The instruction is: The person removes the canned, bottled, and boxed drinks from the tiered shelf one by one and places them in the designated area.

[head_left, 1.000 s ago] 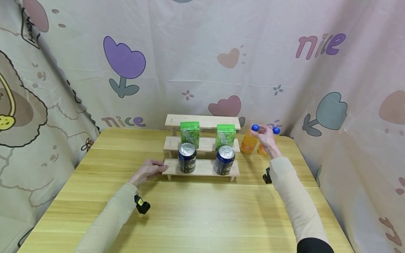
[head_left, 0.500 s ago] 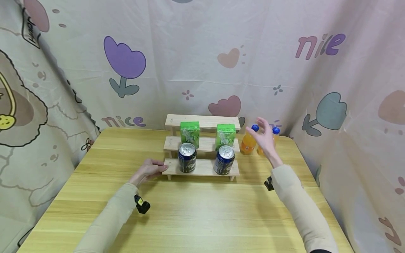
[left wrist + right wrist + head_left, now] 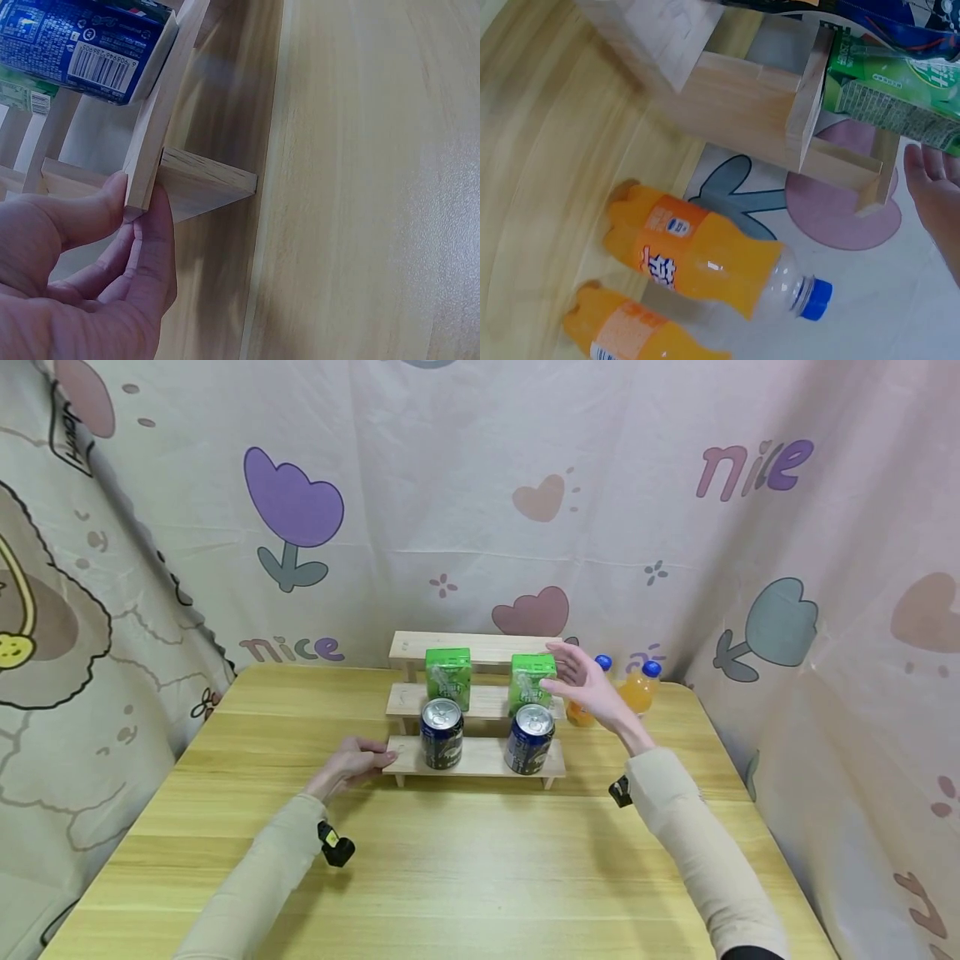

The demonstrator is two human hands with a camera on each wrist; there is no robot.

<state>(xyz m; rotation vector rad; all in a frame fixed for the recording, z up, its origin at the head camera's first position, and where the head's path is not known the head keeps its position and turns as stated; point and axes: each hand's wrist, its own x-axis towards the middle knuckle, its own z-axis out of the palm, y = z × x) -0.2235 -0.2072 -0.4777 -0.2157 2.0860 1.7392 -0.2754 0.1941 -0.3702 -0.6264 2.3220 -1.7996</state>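
Observation:
My left hand (image 3: 352, 766) pinches the left end of the lowest step of a three-tier wooden display stand (image 3: 480, 758); the left wrist view shows thumb and fingers on either side of that board. At the stand's right side, my right hand (image 3: 592, 689) has its fingers spread beside the right green drink carton (image 3: 531, 681) on the middle step. Whether it touches the carton I cannot tell. A second green carton (image 3: 447, 670) stands to the left. Two dark blue drink cans, the left can (image 3: 442, 735) and the right can (image 3: 530, 742), occupy the lowest step.
Two orange soda bottles with blue caps, a near one (image 3: 697, 247) and another (image 3: 637, 689), stand on the wooden table (image 3: 480, 877) right of the stand. A patterned curtain (image 3: 420, 485) hangs close behind the table and along its sides.
My right hand has come away from the left soda bottle's cap and moved left to the right carton, its fingers spreading. The left hand keeps its hold on the stand.

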